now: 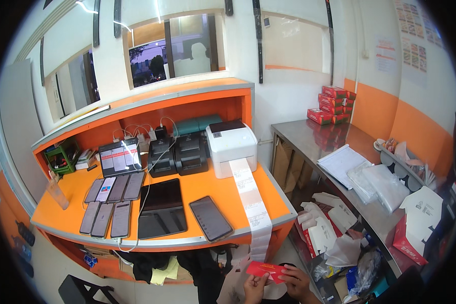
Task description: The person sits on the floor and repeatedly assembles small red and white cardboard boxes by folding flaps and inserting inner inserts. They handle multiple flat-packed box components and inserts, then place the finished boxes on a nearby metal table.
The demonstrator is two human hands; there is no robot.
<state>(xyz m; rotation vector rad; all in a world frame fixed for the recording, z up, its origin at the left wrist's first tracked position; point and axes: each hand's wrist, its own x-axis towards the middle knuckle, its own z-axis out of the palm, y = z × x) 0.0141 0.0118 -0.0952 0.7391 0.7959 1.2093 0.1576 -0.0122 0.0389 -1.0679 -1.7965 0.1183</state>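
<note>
Near the lower edge I hold up a small flat red card or packet [262, 269] with both hands. The fingers of my left hand [254, 290] pinch its lower left part. My right hand [295, 282] grips its right end, with fingers on its face. Just behind and to the left of my hands is a pale beige paper-like piece [231, 285], partly cut off by the frame. A long printed paper strip [258, 220] runs from a white label printer [233, 149] over the desk edge and hangs down close to the red piece.
The orange desk [197, 190] carries several phones [119, 218], a black tablet [162, 207], another phone [211, 218] and black printers [191, 154]. Right, a metal counter [301, 137] holds stacked red boxes [331, 106], papers [342, 164] and plastic bags [385, 187]; opened cartons [316, 228] lie below.
</note>
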